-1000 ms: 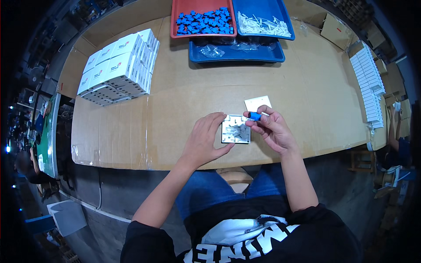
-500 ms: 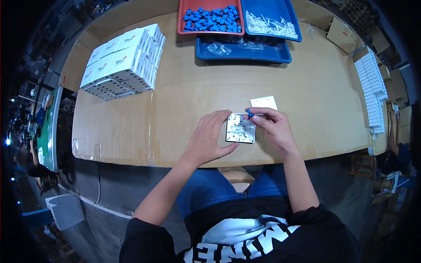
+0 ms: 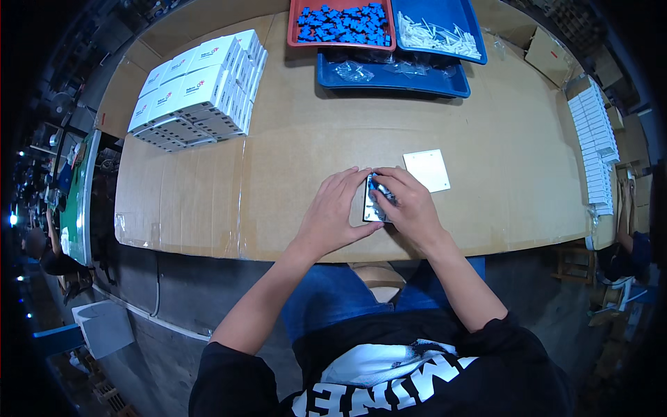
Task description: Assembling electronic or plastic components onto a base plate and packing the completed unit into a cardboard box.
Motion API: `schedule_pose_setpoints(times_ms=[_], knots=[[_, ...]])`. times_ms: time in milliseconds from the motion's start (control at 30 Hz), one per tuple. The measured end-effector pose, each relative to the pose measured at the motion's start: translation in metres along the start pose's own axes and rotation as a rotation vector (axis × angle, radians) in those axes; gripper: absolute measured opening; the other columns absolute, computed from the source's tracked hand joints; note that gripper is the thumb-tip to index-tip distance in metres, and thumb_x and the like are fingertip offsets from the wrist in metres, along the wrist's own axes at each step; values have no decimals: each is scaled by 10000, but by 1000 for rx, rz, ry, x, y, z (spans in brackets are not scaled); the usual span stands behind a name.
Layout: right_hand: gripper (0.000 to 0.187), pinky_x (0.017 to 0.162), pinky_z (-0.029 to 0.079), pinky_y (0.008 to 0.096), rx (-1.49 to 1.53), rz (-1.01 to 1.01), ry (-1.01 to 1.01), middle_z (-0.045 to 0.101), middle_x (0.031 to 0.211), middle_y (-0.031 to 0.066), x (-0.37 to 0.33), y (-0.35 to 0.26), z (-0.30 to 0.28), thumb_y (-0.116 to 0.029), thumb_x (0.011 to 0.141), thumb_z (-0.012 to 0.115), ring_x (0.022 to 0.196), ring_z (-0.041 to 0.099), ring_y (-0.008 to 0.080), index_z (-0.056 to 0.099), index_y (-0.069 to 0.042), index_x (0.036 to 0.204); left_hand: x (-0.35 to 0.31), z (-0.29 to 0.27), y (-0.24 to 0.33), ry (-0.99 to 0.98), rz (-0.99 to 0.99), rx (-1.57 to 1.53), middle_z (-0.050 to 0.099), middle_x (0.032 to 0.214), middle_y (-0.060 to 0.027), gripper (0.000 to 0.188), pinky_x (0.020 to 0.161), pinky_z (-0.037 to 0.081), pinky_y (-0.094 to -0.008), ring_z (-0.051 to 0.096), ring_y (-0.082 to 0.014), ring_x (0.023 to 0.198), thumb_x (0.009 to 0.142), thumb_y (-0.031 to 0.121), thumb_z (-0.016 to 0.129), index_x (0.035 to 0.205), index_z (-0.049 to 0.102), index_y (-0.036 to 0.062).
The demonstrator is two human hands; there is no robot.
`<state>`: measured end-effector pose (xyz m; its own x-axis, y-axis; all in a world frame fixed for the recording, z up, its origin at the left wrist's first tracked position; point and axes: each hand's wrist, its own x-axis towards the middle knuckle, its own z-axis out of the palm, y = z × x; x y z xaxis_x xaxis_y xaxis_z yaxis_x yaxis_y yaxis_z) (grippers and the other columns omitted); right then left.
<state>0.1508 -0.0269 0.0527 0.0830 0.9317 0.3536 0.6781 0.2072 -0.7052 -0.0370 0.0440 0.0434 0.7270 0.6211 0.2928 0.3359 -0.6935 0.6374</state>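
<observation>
A small square case (image 3: pixel 369 210), open on top with pale and dark inside parts, lies flat on the cardboard-covered table in front of me. My left hand (image 3: pixel 332 212) grips it from the left, fingertips at the far edge and thumb at the near corner. Over its right half bends my right hand (image 3: pixel 410 208), with thumb and fingers pinched on a small blue plastic piece (image 3: pixel 376 185) down inside the case. My fingers hide most of that piece and much of the case. A flat white square cover (image 3: pixel 428 171) lies just beyond my right hand.
At the far side, a red tray (image 3: pixel 340 44) of blue pieces and a blue tray (image 3: pixel 479 54) of white sticks rest on a lower blue tray (image 3: pixel 396 90). White boxes (image 3: pixel 191 90) stand stacked at left; more white pieces (image 3: pixel 590 149) line the right. Other people sit at both sides.
My right hand has moved left and lowered the blue piece from beside the case's far right corner into the case. The white cover is now fully uncovered. The view has shifted slightly.
</observation>
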Motion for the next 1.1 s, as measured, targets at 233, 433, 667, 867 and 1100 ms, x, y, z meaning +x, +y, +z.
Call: schedule_pose_setpoints(times_ms=[233,433,667,867,1100], knots=[[213,1020,557,434,-53,-40,-12,714,1171,161,0,4,4,-35,902,715,1056,693,345,725,24,1107,1,-1,-1,-8,-6,-2,569,1450,-175,910,1181,385,-468,506,-352,1394,744,382,896,1483,491,38],[231,1147,446,550,-157,-35,-50,696,1245,151,-3,1,-1,-106,932,707,1207,646,351,743,7,1130,3,-1,-1,-20,6,-20,562,1456,-177,914,1182,380,-474,497,-357,1399,735,373,902,1482,491,41],[343,1225,262,636,-279,-81,-261,536,1495,191,10,4,-33,-232,969,667,1441,460,391,733,-40,1246,0,-4,1,-36,-3,-27,509,1509,-209,919,1203,348,-495,457,-384,1431,716,318,877,1494,475,38],[470,1212,376,435,-167,63,-391,459,1586,174,12,49,-108,-144,879,764,1462,436,379,669,-83,1335,-2,-5,5,11,42,55,446,1521,-217,920,1187,345,-511,437,-406,1418,718,374,851,1485,472,36],[553,1170,422,410,-237,172,-470,497,1552,142,9,49,-123,-183,810,845,1413,481,333,689,-88,1332,-4,-3,20,12,23,176,502,1317,-201,1000,1099,385,-513,492,-381,1249,676,473,902,1477,481,45]])
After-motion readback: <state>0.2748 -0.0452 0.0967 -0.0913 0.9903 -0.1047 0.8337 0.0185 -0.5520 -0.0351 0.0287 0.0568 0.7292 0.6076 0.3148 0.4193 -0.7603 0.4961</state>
